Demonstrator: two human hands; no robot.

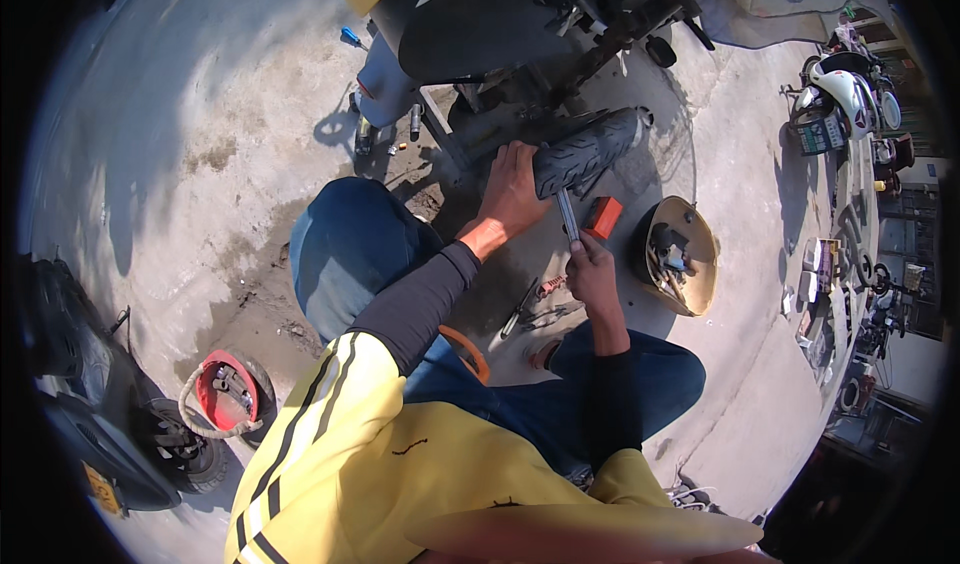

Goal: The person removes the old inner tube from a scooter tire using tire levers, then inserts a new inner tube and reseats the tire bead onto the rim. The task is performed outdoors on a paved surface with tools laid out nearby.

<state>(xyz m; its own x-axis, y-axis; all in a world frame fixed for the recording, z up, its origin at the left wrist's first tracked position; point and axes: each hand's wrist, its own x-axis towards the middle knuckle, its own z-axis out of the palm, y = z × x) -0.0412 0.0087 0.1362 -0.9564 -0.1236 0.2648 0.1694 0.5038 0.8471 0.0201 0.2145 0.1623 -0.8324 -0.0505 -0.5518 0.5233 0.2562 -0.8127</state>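
Ahead of me, a black treaded tyre [590, 152] sits below a raised scooter [490, 24]. My left hand [510, 186] is closed over the near left side of this tyre, its fingers on the rubber. In my right hand [592, 272], closed round its lower end, is a flat metal tyre lever [568, 214]. The lever's upper end meets the near edge of the tyre; the exact contact is hidden. A small orange-red box [604, 217] lies just right of the lever. Below, several hand tools [518, 309] lie on the ground between my knees.
A tan-rimmed tub [706, 264] with tools stands to the right. At lower left are a red bucket [207, 392] holding metal parts and a parked scooter [100, 434]. A blue-handled screwdriver [351, 37] lies far left. Another scooter [845, 94] stands far right.
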